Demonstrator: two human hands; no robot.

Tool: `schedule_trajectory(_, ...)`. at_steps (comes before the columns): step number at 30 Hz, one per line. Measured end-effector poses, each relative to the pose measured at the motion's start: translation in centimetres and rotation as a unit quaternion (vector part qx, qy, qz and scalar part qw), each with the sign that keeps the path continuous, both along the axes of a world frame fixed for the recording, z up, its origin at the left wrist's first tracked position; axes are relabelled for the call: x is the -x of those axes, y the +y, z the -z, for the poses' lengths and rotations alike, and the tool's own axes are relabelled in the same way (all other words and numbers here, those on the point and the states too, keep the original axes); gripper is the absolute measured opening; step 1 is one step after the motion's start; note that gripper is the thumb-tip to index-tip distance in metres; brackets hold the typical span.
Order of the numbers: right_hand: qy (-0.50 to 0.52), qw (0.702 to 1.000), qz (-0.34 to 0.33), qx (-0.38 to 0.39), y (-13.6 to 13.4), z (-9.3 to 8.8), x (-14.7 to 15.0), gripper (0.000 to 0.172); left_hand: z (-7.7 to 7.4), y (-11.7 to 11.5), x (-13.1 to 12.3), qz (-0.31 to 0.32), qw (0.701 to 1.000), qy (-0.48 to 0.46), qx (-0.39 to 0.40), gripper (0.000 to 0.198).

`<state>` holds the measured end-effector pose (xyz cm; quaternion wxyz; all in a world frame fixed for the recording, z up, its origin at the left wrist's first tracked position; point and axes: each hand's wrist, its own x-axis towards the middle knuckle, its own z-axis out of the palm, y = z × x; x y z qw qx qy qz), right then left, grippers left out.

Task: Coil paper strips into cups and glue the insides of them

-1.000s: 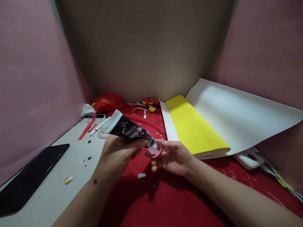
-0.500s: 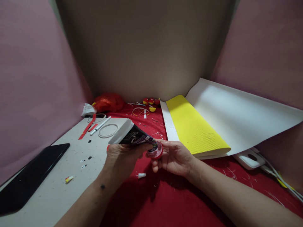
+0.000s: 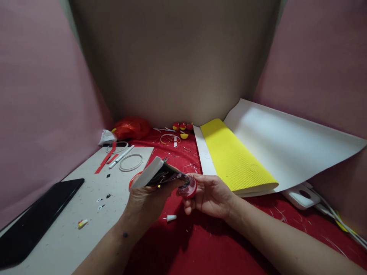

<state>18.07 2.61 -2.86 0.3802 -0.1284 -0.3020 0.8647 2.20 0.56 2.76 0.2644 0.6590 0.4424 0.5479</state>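
My left hand point(image 3: 150, 198) is wrapped round a black glue tube point(image 3: 166, 173) with a broad white crimped end, its nozzle end pointing right and down. That end meets a small round red piece point(image 3: 188, 188) with a pale, frosted-looking inner face. My right hand point(image 3: 210, 193) pinches the red piece by its rim, palm turned up. A small white cone-shaped cap point(image 3: 171, 218) with a thin pin lies on the red cloth below the hands. Behind the tube, an orange-red loop point(image 3: 132, 179) and metal tips show, partly hidden.
A grey board point(image 3: 94, 202) at left bears a black phone-like slab point(image 3: 40, 221), red strips point(image 3: 105, 160), a white pen point(image 3: 122, 156) and rings. Yellow corrugated sheet point(image 3: 235, 160) and white paper point(image 3: 286, 141) lie right. Small red-and-yellow balls point(image 3: 182, 126) and a red bag point(image 3: 133, 128) sit behind.
The tube's white end has dropped lower and tilted, uncovering metal tips and more of the orange-red loop behind it. Both hands keep their holds; the whole view has shifted slightly.
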Motion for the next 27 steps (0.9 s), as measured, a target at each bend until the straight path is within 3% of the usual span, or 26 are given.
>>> schedule_trajectory(4,0.009,1.0,-0.003,-0.005,-0.03,0.02,0.02,0.021,0.05,-0.09,0.01,0.002,0.999,-0.02,0.041,0.013)
schedule_trajectory(10,-0.004,1.0,0.002,0.003,0.01,0.19,0.13,0.02,-0.62,-0.19,-0.35,0.059,0.998,-0.003,0.008,0.015)
schedule_trajectory(27,0.008,1.0,-0.019,0.02,-0.08,0.18,0.19,0.019,-0.38,-0.16,-0.1,0.002,1.0,0.027,-0.005,0.015)
